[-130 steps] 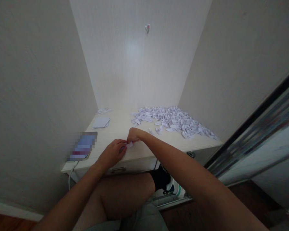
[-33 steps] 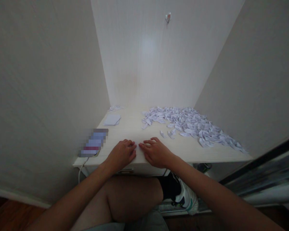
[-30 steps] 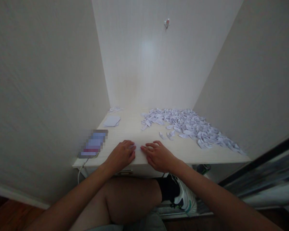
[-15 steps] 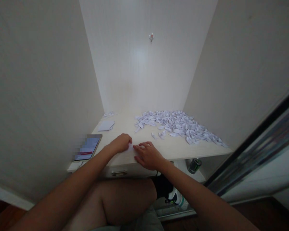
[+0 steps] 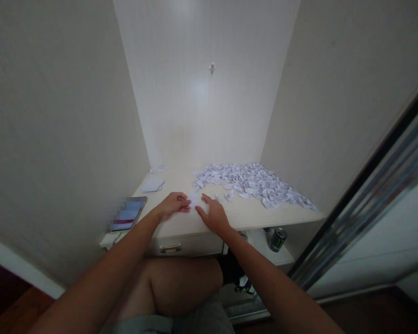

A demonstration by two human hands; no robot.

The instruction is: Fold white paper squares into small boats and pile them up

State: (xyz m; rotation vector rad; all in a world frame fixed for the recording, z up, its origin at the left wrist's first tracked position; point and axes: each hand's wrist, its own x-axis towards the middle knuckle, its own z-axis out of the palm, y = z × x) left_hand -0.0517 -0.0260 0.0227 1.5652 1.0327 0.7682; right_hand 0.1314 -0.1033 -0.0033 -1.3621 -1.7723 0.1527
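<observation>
A small white piece of paper (image 5: pixel 194 200) is between my hands, just above the pale desktop. My left hand (image 5: pixel 175 205) pinches its left edge between thumb and fingers. On the other side, my right hand (image 5: pixel 214 214) has thumb and fingers spread apart near the paper's right edge, gripping nothing. To the right and behind spreads a large pile of folded white paper pieces (image 5: pixel 251 180). A few single folded pieces (image 5: pixel 229 195) lie close to my right hand. Flat white paper sheets (image 5: pixel 153 185) are stacked at the back left.
A tablet (image 5: pixel 129 213) lies at the desk's left edge. More small paper bits (image 5: pixel 157 170) sit in the far left corner. Below the desktop are a drawer with a metal handle (image 5: pixel 170 249) and a shelf holding a dark can (image 5: pixel 277 240). Walls enclose the desk on three sides.
My right hand has opened and drawn slightly away from the paper. My left hand has turned, keeping its pinch, and more of the paper shows. The camera view has shifted a little.
</observation>
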